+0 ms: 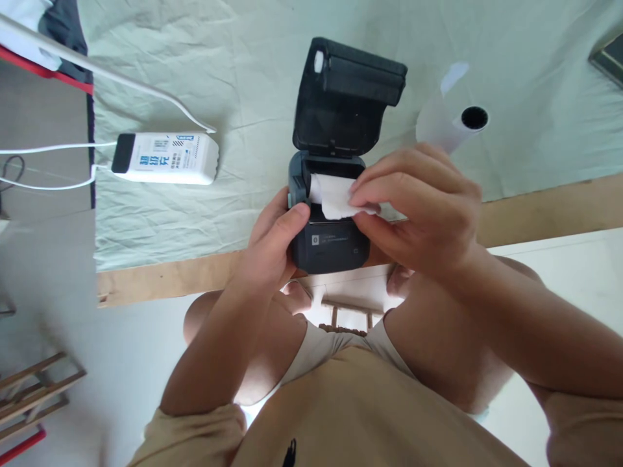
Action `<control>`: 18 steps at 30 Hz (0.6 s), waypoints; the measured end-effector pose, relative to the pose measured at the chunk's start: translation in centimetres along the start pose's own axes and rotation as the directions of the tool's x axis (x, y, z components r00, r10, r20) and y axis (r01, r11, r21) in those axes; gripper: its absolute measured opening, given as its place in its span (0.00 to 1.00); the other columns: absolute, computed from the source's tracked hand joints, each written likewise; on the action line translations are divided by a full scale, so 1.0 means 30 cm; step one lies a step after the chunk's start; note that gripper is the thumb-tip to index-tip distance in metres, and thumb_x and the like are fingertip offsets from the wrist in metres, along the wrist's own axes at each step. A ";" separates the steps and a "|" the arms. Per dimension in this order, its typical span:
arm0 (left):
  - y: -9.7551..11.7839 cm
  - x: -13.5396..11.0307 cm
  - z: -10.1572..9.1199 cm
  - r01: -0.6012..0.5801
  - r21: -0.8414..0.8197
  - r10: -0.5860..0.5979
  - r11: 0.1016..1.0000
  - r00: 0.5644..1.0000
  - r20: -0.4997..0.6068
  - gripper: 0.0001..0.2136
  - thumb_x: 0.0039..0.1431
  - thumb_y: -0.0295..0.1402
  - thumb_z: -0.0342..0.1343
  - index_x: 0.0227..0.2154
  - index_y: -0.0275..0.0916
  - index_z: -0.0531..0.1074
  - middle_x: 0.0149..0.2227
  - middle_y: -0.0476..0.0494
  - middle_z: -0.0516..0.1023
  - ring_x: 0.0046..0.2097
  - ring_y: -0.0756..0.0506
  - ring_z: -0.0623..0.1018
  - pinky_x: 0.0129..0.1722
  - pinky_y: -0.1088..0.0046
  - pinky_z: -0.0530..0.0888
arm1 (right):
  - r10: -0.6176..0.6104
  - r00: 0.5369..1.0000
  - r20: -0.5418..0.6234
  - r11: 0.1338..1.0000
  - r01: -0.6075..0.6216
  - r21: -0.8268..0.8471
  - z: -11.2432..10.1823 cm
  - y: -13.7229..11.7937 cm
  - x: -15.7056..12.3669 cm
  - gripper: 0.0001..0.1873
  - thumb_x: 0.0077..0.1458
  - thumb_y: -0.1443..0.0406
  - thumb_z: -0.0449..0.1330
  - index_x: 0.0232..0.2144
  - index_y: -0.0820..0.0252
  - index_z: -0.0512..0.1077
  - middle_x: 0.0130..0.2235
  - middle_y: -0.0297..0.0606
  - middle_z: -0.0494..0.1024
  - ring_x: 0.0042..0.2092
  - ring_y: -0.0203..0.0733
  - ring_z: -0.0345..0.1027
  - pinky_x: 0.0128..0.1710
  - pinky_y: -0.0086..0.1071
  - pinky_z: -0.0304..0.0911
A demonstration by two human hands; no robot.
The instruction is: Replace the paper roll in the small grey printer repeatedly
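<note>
A dark label printer [331,250] is held at the table's front edge, its lid [345,97] swung up and back. Around its left side wraps my left hand [275,233], thumb at the rim of the paper compartment. White paper [335,194] lies in that compartment, its loose end drawn toward me. My right hand [418,201] pinches this end between thumb and fingers on the printer's right side. Beyond my right hand, a roll of translucent film or paper [450,123] with a dark core rests on the cloth.
A pale green cloth [257,84] covers the table, with a bare wooden edge [549,207] in front. To the left lies a white power strip or charger [168,157] with white cables. A dark object [608,61] sits at the far right. A wooden stool [39,389] stands on the floor.
</note>
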State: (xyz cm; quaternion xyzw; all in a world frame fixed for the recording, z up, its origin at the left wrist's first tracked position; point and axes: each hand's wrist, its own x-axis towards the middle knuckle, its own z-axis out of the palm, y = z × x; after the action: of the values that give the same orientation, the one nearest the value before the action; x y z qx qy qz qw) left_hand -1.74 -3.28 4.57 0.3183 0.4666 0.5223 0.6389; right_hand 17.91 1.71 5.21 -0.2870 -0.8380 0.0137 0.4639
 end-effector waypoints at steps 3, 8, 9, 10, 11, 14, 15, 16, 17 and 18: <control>0.002 0.001 0.005 0.012 -0.001 -0.012 1.000 1.000 -0.004 0.19 0.58 0.51 0.71 0.39 0.40 0.79 0.40 0.42 0.86 0.52 0.33 0.87 0.45 0.62 0.86 | -0.059 0.998 0.035 0.997 0.058 0.048 -0.005 -0.005 -0.014 0.09 0.61 0.73 0.66 0.36 0.53 0.73 0.38 0.30 0.86 0.37 0.40 0.76 0.35 0.39 0.64; 0.002 0.002 0.004 0.006 -0.011 -0.006 1.000 1.000 0.003 0.20 0.58 0.51 0.71 0.40 0.40 0.78 0.39 0.42 0.85 0.49 0.34 0.87 0.42 0.62 0.86 | 0.001 1.000 0.025 0.999 -0.003 0.052 -0.011 -0.016 -0.025 0.10 0.62 0.73 0.65 0.35 0.51 0.72 0.38 0.28 0.86 0.36 0.39 0.77 0.36 0.39 0.65; 0.002 0.002 0.003 0.010 -0.012 -0.010 1.000 1.000 0.011 0.20 0.58 0.51 0.71 0.41 0.40 0.78 0.38 0.42 0.85 0.47 0.34 0.88 0.40 0.63 0.86 | 0.028 1.000 0.006 0.998 -0.028 0.051 -0.011 -0.017 -0.024 0.10 0.62 0.73 0.64 0.35 0.51 0.72 0.38 0.29 0.86 0.36 0.40 0.78 0.36 0.39 0.66; 0.002 0.002 0.001 0.017 -0.012 -0.016 1.000 1.000 0.021 0.20 0.58 0.51 0.71 0.42 0.40 0.78 0.37 0.43 0.84 0.44 0.36 0.88 0.36 0.65 0.85 | 0.052 0.999 -0.016 0.997 -0.051 0.058 -0.012 -0.017 -0.024 0.09 0.62 0.73 0.64 0.35 0.52 0.72 0.38 0.29 0.86 0.36 0.41 0.78 0.35 0.39 0.66; 0.002 0.002 -0.001 0.022 -0.012 -0.022 1.000 0.999 0.025 0.21 0.58 0.51 0.71 0.42 0.40 0.78 0.36 0.44 0.84 0.41 0.37 0.87 0.33 0.66 0.84 | 0.079 0.996 -0.038 0.995 -0.076 0.069 -0.012 -0.016 -0.023 0.09 0.61 0.72 0.63 0.36 0.52 0.71 0.38 0.30 0.86 0.36 0.41 0.79 0.34 0.39 0.67; 0.001 0.003 -0.007 0.032 0.000 -0.032 0.999 0.999 0.036 0.21 0.58 0.50 0.71 0.44 0.40 0.78 0.33 0.45 0.82 0.35 0.40 0.86 0.27 0.70 0.79 | 0.151 0.988 -0.039 0.987 -0.148 0.071 -0.009 -0.008 -0.023 0.09 0.61 0.73 0.61 0.36 0.52 0.71 0.38 0.32 0.86 0.38 0.43 0.80 0.35 0.39 0.70; 0.000 0.003 -0.010 0.028 0.010 -0.029 1.000 0.999 0.042 0.20 0.57 0.49 0.71 0.44 0.40 0.78 0.33 0.45 0.82 0.34 0.41 0.85 0.26 0.71 0.77 | 0.155 0.988 -0.017 0.986 -0.154 0.061 -0.008 -0.004 -0.023 0.09 0.61 0.73 0.61 0.35 0.52 0.71 0.38 0.32 0.85 0.39 0.43 0.80 0.37 0.40 0.71; -0.001 0.004 -0.013 0.024 0.025 -0.025 0.999 0.998 0.049 0.20 0.58 0.49 0.71 0.44 0.39 0.78 0.34 0.45 0.82 0.34 0.42 0.84 0.26 0.71 0.77 | 0.157 0.987 0.007 0.986 -0.158 0.051 -0.007 0.000 -0.024 0.10 0.61 0.74 0.61 0.35 0.52 0.71 0.39 0.32 0.85 0.40 0.44 0.80 0.39 0.41 0.72; -0.002 0.004 -0.017 0.020 0.040 -0.022 0.999 0.998 0.060 0.20 0.58 0.49 0.71 0.45 0.39 0.78 0.35 0.45 0.82 0.33 0.43 0.83 0.26 0.71 0.76 | 0.157 0.987 0.028 0.986 -0.158 0.046 -0.006 0.004 -0.025 0.10 0.60 0.74 0.61 0.35 0.52 0.72 0.40 0.32 0.85 0.40 0.44 0.80 0.40 0.41 0.72; -0.003 0.004 -0.020 0.016 0.055 -0.020 0.998 0.997 0.071 0.21 0.58 0.49 0.71 0.45 0.39 0.78 0.35 0.45 0.82 0.32 0.43 0.82 0.26 0.72 0.75 | 0.152 0.988 0.040 0.987 -0.154 0.043 -0.005 0.007 -0.025 0.10 0.59 0.74 0.61 0.34 0.52 0.72 0.41 0.33 0.85 0.41 0.44 0.80 0.41 0.41 0.73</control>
State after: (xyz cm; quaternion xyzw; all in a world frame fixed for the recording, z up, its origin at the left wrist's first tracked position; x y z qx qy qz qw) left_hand -2.25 -3.23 4.25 0.3498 0.4605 0.4918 0.6509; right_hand 18.44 1.48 4.64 -0.3394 -0.8212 0.0740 0.4527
